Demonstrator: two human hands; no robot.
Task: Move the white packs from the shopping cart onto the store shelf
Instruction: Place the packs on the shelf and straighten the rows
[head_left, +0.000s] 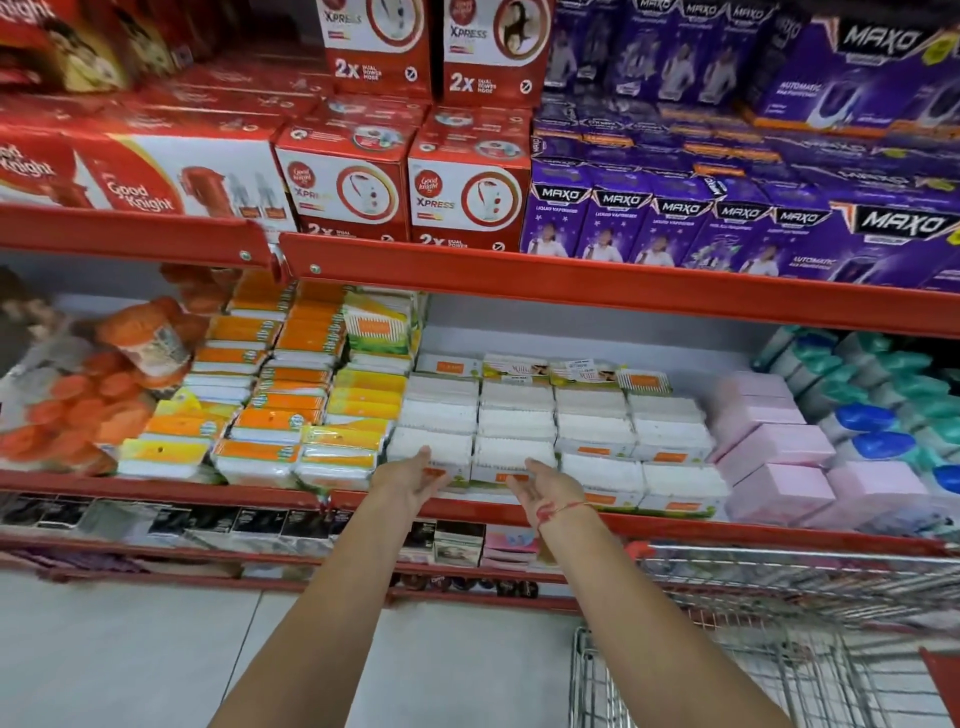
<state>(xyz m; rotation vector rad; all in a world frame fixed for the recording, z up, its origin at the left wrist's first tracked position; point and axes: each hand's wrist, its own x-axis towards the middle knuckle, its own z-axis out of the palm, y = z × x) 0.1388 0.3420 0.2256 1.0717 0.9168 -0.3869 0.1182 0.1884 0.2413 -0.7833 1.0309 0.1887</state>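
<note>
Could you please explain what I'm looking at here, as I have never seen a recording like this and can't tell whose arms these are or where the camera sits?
There is no machine: the single picture comes from a camera worn on a person's head, looking forward and down. The two bare arms are theirs. The left hand and right hand are open and empty, held at the front of the white packs stacked on the red store shelf. Orange and yellow packs lie to the left, pink boxes to the right. The wire shopping cart stands at the lower right.

Both forearms are bare; a thin red thread (563, 509) circles the right wrist.
</note>
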